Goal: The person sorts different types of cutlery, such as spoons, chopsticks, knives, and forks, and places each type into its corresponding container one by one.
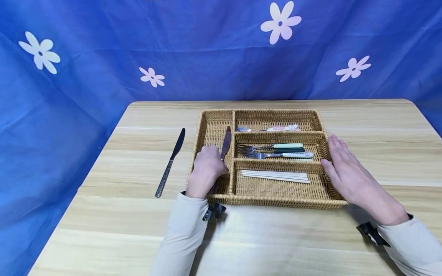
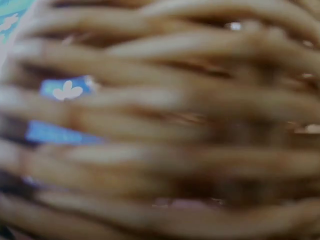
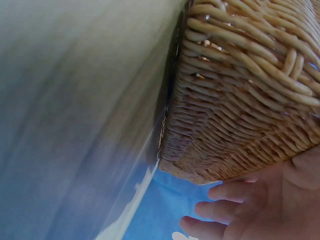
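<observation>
A wicker cutlery tray (image 1: 286, 201) with several compartments lies on the table. My left hand (image 1: 208, 163) is down in its long left compartment, fingers curled at the handle of a table knife (image 1: 226, 142). The blade points away, the handle's end shows below the hand, and the grip itself is mostly hidden. Blurred wicker fills the left wrist view. My right hand (image 1: 355, 180) rests with straight fingers against the tray's right wall; in the right wrist view the fingers (image 3: 220, 211) extend along the woven side (image 3: 225, 130). A second dark knife (image 1: 170, 165) lies left of the tray.
The back compartment holds cutlery with a pink-and-white handle (image 1: 279, 128). Several forks (image 1: 276, 150) lie in the middle compartment, and white chopsticks (image 1: 275, 176) in the front one. Behind the wooden table (image 1: 114, 230) hangs a blue cloth (image 1: 207, 50) with white flowers.
</observation>
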Tool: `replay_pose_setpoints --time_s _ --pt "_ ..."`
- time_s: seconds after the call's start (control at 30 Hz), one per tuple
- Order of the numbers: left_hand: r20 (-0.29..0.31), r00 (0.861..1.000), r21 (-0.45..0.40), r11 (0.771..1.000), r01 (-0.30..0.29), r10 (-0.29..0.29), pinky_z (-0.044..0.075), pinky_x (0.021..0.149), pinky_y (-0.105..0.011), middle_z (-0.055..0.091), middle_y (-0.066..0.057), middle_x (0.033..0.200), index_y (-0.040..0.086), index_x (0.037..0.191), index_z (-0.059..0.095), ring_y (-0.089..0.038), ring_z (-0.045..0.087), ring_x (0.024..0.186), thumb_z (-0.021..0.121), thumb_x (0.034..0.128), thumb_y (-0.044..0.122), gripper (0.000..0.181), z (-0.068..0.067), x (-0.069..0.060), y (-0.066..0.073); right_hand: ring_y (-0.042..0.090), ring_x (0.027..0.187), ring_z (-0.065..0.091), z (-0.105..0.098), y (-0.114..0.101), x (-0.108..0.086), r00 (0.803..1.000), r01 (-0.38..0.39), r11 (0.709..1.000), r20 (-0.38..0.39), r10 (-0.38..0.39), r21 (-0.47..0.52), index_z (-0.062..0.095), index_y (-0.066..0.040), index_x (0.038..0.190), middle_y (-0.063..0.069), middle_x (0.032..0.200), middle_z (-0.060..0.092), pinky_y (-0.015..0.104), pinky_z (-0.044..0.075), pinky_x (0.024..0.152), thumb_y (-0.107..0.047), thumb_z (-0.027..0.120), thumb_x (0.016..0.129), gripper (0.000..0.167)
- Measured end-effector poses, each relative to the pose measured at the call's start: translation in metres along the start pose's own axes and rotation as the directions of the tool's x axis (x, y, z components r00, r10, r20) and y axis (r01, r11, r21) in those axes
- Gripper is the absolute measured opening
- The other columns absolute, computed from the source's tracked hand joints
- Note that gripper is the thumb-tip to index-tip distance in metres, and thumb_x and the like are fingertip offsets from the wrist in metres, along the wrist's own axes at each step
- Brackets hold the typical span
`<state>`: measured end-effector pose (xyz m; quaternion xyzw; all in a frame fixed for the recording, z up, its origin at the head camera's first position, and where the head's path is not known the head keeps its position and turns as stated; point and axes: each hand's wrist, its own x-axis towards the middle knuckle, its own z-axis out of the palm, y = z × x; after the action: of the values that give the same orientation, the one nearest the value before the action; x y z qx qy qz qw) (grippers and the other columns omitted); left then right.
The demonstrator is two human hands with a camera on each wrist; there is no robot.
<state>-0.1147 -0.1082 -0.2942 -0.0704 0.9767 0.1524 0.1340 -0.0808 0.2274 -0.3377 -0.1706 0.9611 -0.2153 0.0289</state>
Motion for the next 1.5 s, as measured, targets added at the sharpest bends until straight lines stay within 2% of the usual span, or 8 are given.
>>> replay_pose_setpoints --time_s 0.37,0.53,0.67,0.8,1.0,1.13,1.33,1.5 --pt "0.013 1.0 -0.027 1.0 -0.005 0.005 0.058 0.062 -0.035 0.064 -0.016 0.079 0.0 0.075 0.064 -0.025 0.062 0.066 0.083 0.0678 0.008 0.022 -0.001 0.0 -0.003 0.044 0.144 -0.001 0.0 0.0 0.0 1.0 0.008 1.0 -0.002 -0.008 -0.001 -0.002 0.008 0.149 0.027 0.156 -0.004 0.051 0.001 0.119 -0.03 0.027 0.106 0.064" --pt "-0.001 0.999 -0.051 0.998 -0.034 0.034 0.053 0.054 -0.029 0.062 -0.013 0.073 0.003 0.07 0.06 -0.02 0.056 0.059 0.075 0.0744 0.003 0.016 -0.014 -0.003 -0.004 0.044 0.144 -0.001 0.0 0.0 -0.001 1.0 0.007 1.0 -0.003 -0.007 0.002 -0.002 0.008 0.149 0.027 0.156 -0.005 0.051 0.0 0.118 -0.03 0.027 0.106 0.064" --pt "0.029 1.0 -0.118 0.993 0.011 -0.007 0.039 0.04 -0.022 0.05 -0.004 0.059 0.008 0.064 0.051 -0.012 0.042 0.046 0.068 0.0845 0.007 0.027 -0.035 -0.009 -0.011 0.044 0.144 -0.001 0.001 0.0 -0.001 1.0 0.007 1.0 -0.005 -0.007 0.008 -0.003 0.008 0.149 0.026 0.157 -0.006 0.051 0.0 0.119 -0.029 0.027 0.106 0.064" --pt "0.032 0.999 -0.182 0.983 0.036 -0.031 0.036 0.039 -0.02 0.046 0.001 0.051 0.009 0.061 0.05 -0.01 0.039 0.043 0.061 0.0934 0.015 0.034 -0.057 -0.016 -0.033 0.043 0.144 -0.002 0.001 0.0 -0.001 1.0 0.006 1.0 -0.003 -0.006 0.006 -0.003 0.007 0.15 0.024 0.157 -0.007 0.051 0.001 0.119 -0.031 0.027 0.106 0.065" --pt "-0.109 0.994 -0.145 0.989 -0.012 -0.004 0.041 0.045 -0.029 0.06 -0.002 0.05 0.008 0.054 0.058 -0.018 0.052 0.046 0.054 0.0914 0.014 0.038 -0.076 -0.021 -0.082 0.043 0.144 0.0 0.0 0.0 -0.002 1.0 0.016 1.0 -0.016 -0.016 -0.001 -0.002 0.008 0.15 0.025 0.157 -0.005 0.05 0.001 0.119 -0.031 0.027 0.106 0.065" --pt "-0.174 0.985 -0.1 0.995 -0.012 -0.006 0.038 0.044 -0.029 0.056 0.001 0.044 0.014 0.044 0.052 -0.018 0.051 0.045 0.051 0.0824 0.009 0.039 -0.076 -0.019 -0.106 0.044 0.144 0.001 0.0 0.0 -0.002 1.0 0.017 1.0 -0.023 -0.016 0.003 -0.002 0.008 0.149 0.027 0.156 -0.003 0.051 0.001 0.119 -0.03 0.028 0.106 0.065" --pt "-0.118 0.992 -0.059 0.997 0.045 -0.052 0.036 0.042 -0.026 0.044 0.006 0.036 0.012 0.039 0.051 -0.016 0.044 0.042 0.05 0.0779 0.007 0.039 -0.068 -0.015 -0.126 0.044 0.144 0.0 0.001 0.001 -0.002 1.0 0.011 1.0 -0.015 -0.011 0.003 -0.002 0.007 0.15 0.027 0.157 -0.004 0.051 0.002 0.119 -0.031 0.028 0.106 0.065" --pt "-0.07 0.993 -0.043 0.995 0.095 -0.098 0.037 0.041 -0.028 0.041 0.002 0.043 0.012 0.042 0.044 -0.018 0.044 0.044 0.057 0.0769 0.008 0.037 -0.057 -0.012 -0.135 0.044 0.144 0.0 0.001 0.0 -0.001 1.0 0.009 1.0 -0.017 -0.009 0.005 -0.001 0.007 0.15 0.025 0.157 -0.005 0.052 0.003 0.118 -0.031 0.028 0.106 0.065"
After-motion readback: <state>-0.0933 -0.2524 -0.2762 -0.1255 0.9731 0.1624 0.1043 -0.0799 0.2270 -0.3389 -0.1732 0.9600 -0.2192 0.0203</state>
